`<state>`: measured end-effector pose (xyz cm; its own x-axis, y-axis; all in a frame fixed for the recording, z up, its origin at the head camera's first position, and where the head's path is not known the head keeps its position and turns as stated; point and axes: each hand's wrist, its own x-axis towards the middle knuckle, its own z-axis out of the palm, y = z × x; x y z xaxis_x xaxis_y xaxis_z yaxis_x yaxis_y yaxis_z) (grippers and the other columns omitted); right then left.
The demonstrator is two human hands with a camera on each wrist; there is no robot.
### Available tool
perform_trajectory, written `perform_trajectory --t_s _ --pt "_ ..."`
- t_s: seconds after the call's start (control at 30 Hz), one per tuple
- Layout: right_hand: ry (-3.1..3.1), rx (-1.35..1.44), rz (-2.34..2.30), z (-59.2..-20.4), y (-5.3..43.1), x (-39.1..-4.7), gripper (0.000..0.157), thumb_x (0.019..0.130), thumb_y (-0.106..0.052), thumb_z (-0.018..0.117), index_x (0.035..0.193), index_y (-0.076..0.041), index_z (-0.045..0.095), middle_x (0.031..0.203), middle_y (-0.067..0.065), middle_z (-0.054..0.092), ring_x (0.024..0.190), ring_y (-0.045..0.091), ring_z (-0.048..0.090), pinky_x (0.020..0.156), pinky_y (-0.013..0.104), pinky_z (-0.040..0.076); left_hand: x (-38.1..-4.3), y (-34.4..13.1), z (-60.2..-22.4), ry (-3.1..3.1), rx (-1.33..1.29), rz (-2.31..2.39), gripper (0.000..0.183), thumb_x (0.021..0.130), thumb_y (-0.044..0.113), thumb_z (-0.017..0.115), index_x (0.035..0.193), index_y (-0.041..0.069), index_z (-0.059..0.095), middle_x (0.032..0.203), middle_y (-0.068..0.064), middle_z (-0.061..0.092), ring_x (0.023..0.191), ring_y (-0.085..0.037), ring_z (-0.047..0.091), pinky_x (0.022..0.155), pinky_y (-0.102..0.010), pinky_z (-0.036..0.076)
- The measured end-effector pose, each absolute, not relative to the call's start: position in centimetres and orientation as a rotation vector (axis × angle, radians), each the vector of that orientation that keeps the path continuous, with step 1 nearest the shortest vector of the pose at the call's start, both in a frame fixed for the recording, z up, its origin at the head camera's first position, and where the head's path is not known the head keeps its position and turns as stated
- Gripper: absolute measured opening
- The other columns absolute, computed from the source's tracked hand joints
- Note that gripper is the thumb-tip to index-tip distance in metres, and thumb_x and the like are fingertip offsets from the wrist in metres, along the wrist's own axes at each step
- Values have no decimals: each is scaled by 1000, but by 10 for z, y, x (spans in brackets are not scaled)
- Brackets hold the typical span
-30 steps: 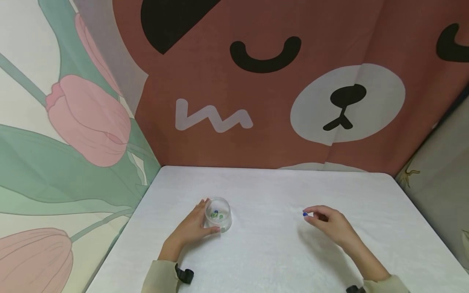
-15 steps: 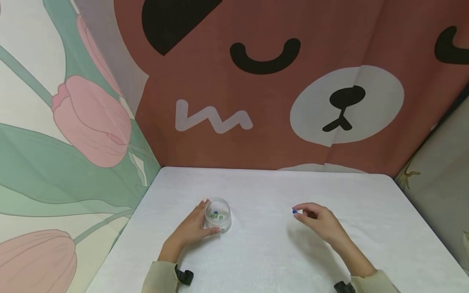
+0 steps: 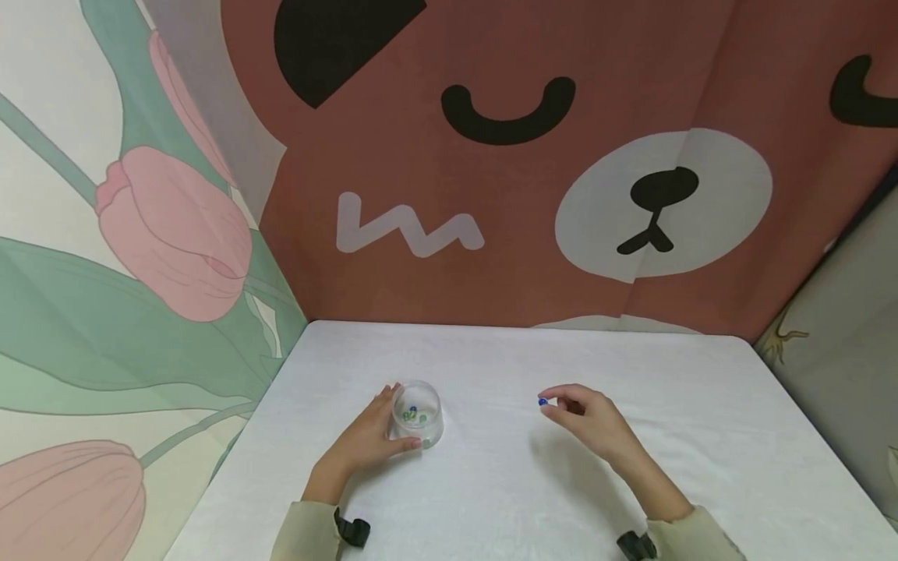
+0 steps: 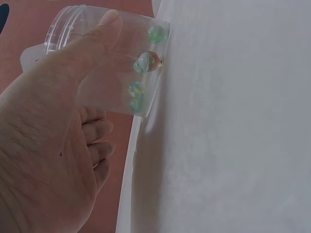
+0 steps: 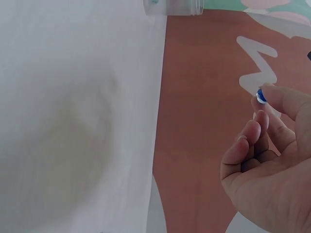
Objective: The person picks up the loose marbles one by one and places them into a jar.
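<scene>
A clear plastic jar [image 3: 418, 413] stands upright on the white table, its top uncovered. Several glass marbles [image 4: 147, 62], mostly greenish, lie on its bottom. My left hand [image 3: 372, 428] grips the jar from the left side, thumb across the near wall and fingers round the back. To the right of the jar, my right hand [image 3: 589, 421] pinches a blue marble [image 3: 542, 402] between thumb and index finger, raised over the table with its shadow below. In the right wrist view the blue and white marble [image 5: 261, 96] shows at the fingertips, the other fingers curled.
The white-covered table [image 3: 484, 499] reaches back to a brown cloth [image 3: 519, 280] printed with a bear face. A tulip-patterned cloth [image 3: 175, 234] hangs at the left, and a pale curtain [image 3: 842, 374] at the right.
My right hand has moved left toward the jar, carrying the blue marble in its pinch. The left hand and the jar have stayed in place.
</scene>
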<state>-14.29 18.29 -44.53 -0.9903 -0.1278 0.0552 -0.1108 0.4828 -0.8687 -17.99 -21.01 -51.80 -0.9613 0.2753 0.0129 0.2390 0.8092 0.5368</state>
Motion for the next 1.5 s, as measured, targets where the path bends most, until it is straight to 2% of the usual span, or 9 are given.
perform_trajectory --t_s 0.23,0.5,0.77,1.5 --pt "2693 -226 -1549 -445 170 -147 28 91 -32 77 114 -15 75 87 3 55 80 18 50 59 24 44 -180 -211 -519 2936 410 834 114 78 69 75 162 12 22 167 -14 24 154 -32 21 123 -55 24" --pt "2664 -211 -1552 -446 152 -151 24 90 -25 78 112 -16 76 87 3 55 82 20 51 60 24 45 -180 -210 -519 2931 401 834 114 78 68 75 163 15 21 168 -11 23 155 -29 20 123 -54 23" --pt "2666 -271 -1553 -446 136 -153 23 90 -24 79 110 -14 77 84 1 56 80 18 51 60 23 44 -179 -210 -518 2928 409 843 114 78 67 76 162 13 22 167 -12 24 155 -31 21 123 -54 24" --pt "2620 -380 -1617 -445 96 -162 14 89 -21 79 103 -20 78 81 -2 56 77 16 52 60 23 44 -179 -211 -521 2936 415 850 114 77 68 76 162 12 24 167 -11 25 155 -29 22 123 -53 25"
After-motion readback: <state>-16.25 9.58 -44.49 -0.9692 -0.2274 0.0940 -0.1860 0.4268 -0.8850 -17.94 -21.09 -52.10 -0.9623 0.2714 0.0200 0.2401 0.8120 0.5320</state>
